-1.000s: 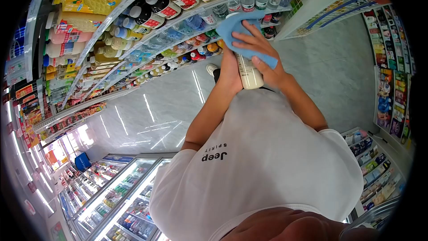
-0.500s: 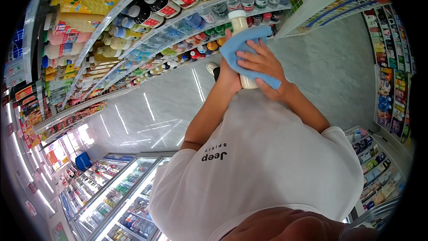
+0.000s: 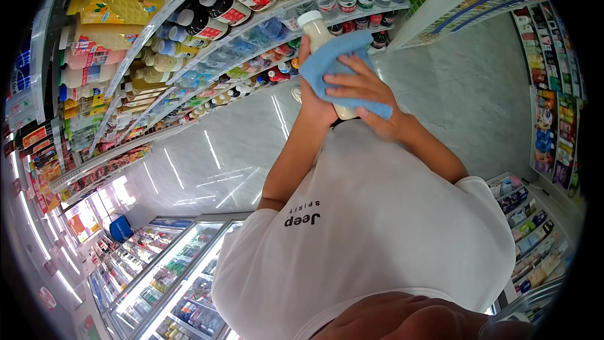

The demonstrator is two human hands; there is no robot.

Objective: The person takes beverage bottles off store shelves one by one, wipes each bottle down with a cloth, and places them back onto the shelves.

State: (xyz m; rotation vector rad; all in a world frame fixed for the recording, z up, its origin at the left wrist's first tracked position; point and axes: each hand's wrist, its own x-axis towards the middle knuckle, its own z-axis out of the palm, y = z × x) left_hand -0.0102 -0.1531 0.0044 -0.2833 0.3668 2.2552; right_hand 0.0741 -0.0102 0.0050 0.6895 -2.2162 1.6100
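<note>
A bottle (image 3: pixel 319 35) with a white cap and cream-coloured contents is held tilted in front of my chest, its cap toward the shelves. My left hand (image 3: pixel 314 97) is wrapped round the bottle from the left side. Over the bottle's middle lies a light blue cloth (image 3: pixel 319 67), which covers much of it. With fingers bent over the cloth, my right hand (image 3: pixel 365 88) presses it against the bottle. The bottle's base shows just below the cloth, close to my white shirt (image 3: pixel 377 214).
Curved shelves (image 3: pixel 251 25) packed with jars and bottles stand ahead and to the left. A white mesh rack end (image 3: pixel 453 0) is at the upper right. Grey tiled floor (image 3: pixel 465 94) lies beyond my hands. Glass-door coolers (image 3: pixel 170 277) are at lower left, with snack racks (image 3: pixel 547 119) at far right.
Both hands, the bottle and the cloth have shifted a little to the left. The bottle's top now leans further left. My right hand still presses the cloth on it.
</note>
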